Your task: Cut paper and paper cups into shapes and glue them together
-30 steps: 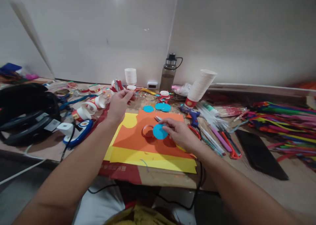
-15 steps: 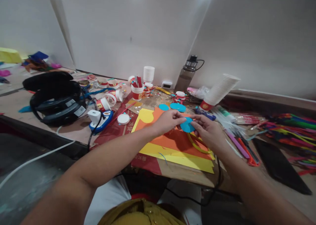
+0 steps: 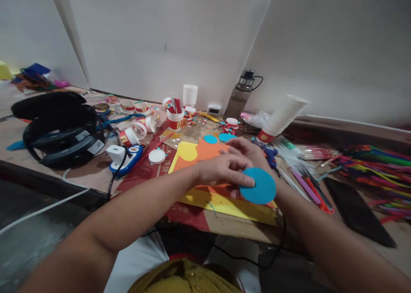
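Observation:
My left hand (image 3: 226, 171) pinches a blue paper disc (image 3: 261, 186) near its edge, thumb on top. Just behind and partly covered by it is my right hand (image 3: 248, 151), its fingers bent; what they touch is hidden. Below both hands lies orange paper (image 3: 205, 149) on top of yellow paper (image 3: 231, 207). Dark pointed tips (image 3: 222, 151), perhaps of scissors, show beside my left hand. More blue discs (image 3: 227, 137) lie past the orange sheet, one of them (image 3: 210, 139) set apart to the left.
A tilted stack of paper cups (image 3: 284, 117) and a grey bottle (image 3: 239, 96) stand behind. Pens (image 3: 305, 186), a black phone-like slab (image 3: 359, 211) and colourful pipe cleaners (image 3: 379, 173) lie right. To the left are a white lid (image 3: 157, 156), a blue-based charger (image 3: 126, 160) and a black case (image 3: 61, 130).
The blue disc has come away from between both hands, nearer to me and slightly right, held by my left hand alone. My right hand has let go of it and moved behind my left.

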{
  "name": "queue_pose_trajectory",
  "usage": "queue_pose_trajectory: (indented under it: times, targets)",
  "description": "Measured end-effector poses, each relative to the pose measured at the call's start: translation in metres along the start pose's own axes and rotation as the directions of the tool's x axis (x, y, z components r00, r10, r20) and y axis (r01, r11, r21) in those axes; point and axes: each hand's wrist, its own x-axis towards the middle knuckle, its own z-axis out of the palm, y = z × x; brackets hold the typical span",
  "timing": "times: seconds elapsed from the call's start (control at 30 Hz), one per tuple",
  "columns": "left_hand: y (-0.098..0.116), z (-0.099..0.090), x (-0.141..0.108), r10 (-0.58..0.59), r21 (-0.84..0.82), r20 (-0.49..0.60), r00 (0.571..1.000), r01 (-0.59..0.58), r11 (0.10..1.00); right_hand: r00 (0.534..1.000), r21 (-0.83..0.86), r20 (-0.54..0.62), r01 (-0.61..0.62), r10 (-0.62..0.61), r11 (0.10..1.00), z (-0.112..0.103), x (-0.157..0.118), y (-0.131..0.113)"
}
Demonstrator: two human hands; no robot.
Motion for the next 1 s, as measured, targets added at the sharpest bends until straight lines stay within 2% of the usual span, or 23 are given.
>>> queue_pose_trajectory:
  times: [0.07, 0.1, 0.17, 0.23, 0.27, 0.37, 0.43, 0.5, 0.53, 0.63, 0.73, 0.77, 0.87, 0.9, 0.93, 0.97, 1.0]
  targets:
    - [0.005, 0.000, -0.006, -0.110, -0.013, 0.154, 0.982, 0.113, 0.993, 0.967, -0.060, 0.156, 0.212, -0.200, 0.975, 0.022, 0.012, -0.007]
    - [0.008, -0.001, -0.009, -0.157, -0.009, 0.202, 0.967, 0.162, 0.987, 0.927, -0.072, 0.220, 0.325, -0.303, 0.943, 0.034, 0.019, -0.010]
    - [0.012, -0.004, -0.014, -0.239, 0.014, 0.304, 0.922, 0.246, 0.969, 0.818, -0.096, 0.368, 0.506, -0.441, 0.857, 0.059, 0.034, -0.015]
    - [0.017, -0.007, -0.018, -0.285, 0.059, 0.387, 0.877, 0.285, 0.957, 0.728, -0.136, 0.499, 0.601, -0.470, 0.788, 0.084, 0.048, -0.019]
    - [0.020, -0.009, -0.019, -0.300, 0.085, 0.419, 0.857, 0.292, 0.953, 0.717, -0.173, 0.529, 0.615, -0.454, 0.769, 0.096, 0.054, -0.021]
    - [0.028, -0.012, -0.019, -0.374, 0.175, 0.511, 0.774, 0.333, 0.927, 0.729, -0.268, 0.564, 0.606, -0.389, 0.749, 0.127, 0.066, -0.027]
    - [0.032, -0.011, -0.017, -0.442, 0.239, 0.548, 0.711, 0.373, 0.896, 0.709, -0.255, 0.576, 0.628, -0.406, 0.735, 0.143, 0.069, -0.030]
    - [0.034, -0.011, -0.016, -0.493, 0.285, 0.557, 0.668, 0.404, 0.869, 0.697, -0.204, 0.573, 0.630, -0.430, 0.750, 0.155, 0.068, -0.032]
    - [0.034, -0.011, -0.015, -0.499, 0.284, 0.553, 0.667, 0.413, 0.865, 0.700, -0.176, 0.568, 0.617, -0.433, 0.767, 0.159, 0.067, -0.033]
    - [0.031, -0.013, -0.013, -0.457, 0.212, 0.548, 0.700, 0.412, 0.886, 0.730, -0.119, 0.548, 0.552, -0.409, 0.825, 0.166, 0.068, -0.031]
    - [0.027, -0.016, -0.011, -0.447, 0.192, 0.616, 0.649, 0.427, 0.884, 0.763, -0.062, 0.508, 0.495, -0.400, 0.867, 0.162, 0.074, -0.026]
    - [0.026, -0.017, -0.010, -0.443, 0.184, 0.620, 0.648, 0.429, 0.884, 0.778, -0.034, 0.487, 0.470, -0.396, 0.882, 0.157, 0.076, -0.024]
    - [0.025, -0.020, -0.012, -0.407, 0.143, 0.555, 0.726, 0.398, 0.906, 0.841, 0.050, 0.412, 0.365, -0.352, 0.930, 0.136, 0.082, -0.016]
    - [0.026, -0.022, -0.013, -0.401, 0.148, 0.527, 0.749, 0.384, 0.911, 0.869, 0.101, 0.384, 0.295, -0.311, 0.950, 0.127, 0.083, -0.013]
    - [0.027, -0.024, -0.015, -0.399, 0.163, 0.502, 0.767, 0.369, 0.915, 0.915, 0.238, 0.352, 0.115, -0.196, 0.964, 0.117, 0.083, -0.010]
    - [0.028, -0.027, -0.017, -0.390, 0.182, 0.469, 0.792, 0.345, 0.921, 0.941, 0.366, 0.332, -0.067, -0.063, 0.928, 0.107, 0.082, -0.007]
    - [0.029, -0.031, -0.019, -0.366, 0.184, 0.419, 0.831, 0.317, 0.931, 0.946, 0.478, 0.318, -0.217, 0.063, 0.851, 0.096, 0.080, -0.005]
